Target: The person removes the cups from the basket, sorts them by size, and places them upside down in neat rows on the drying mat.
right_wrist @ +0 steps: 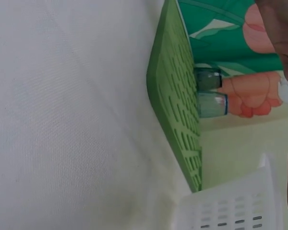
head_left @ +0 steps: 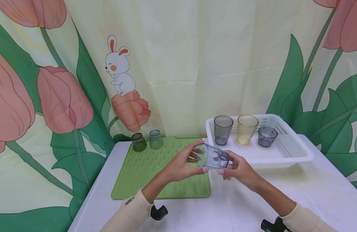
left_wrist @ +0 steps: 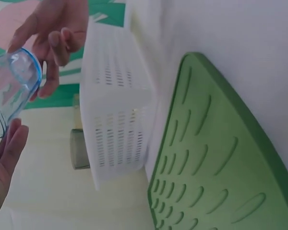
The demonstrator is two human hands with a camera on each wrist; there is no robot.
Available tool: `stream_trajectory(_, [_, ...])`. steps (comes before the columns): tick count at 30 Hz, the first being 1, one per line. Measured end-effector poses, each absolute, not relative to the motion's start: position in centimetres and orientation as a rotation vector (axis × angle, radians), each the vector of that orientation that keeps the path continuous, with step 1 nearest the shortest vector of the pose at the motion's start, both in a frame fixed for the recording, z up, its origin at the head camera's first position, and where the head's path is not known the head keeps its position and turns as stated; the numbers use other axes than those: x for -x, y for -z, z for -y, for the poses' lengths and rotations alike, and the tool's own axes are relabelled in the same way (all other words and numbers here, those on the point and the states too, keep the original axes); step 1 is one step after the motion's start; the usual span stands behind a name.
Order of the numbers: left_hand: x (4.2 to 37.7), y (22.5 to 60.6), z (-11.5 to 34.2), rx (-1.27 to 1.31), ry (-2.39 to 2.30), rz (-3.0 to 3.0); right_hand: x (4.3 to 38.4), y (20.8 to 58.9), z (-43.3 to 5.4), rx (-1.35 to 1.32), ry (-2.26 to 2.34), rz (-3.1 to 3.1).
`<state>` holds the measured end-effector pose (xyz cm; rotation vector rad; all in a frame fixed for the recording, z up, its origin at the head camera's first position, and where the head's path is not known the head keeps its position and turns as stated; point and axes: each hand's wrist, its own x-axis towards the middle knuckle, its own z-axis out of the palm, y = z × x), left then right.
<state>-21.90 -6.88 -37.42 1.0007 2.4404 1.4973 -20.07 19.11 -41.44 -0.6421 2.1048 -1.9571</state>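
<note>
Curtain (head_left: 172,64) behind, right wrist view misses the held glass (head_left: 214,158).

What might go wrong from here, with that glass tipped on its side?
The tipped glass, held between the left hand and right hand, might slip and crack on the table.

The two small glasses stand close together on the green mat, so one bump could topple both.

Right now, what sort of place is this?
Probably an indoor recording station, staged rather than lived in: a tulip-print backdrop hangs close behind a white-covered table, and a black device sits by each sleeve cuff.
</note>
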Motion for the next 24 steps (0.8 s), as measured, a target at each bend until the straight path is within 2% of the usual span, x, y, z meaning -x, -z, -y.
stream_trajectory(24, [21.8,39.7,8.0,-0.910,-1.665,-2.306,19.8,42.6,-18.2,0.660,2.101,-1.985])
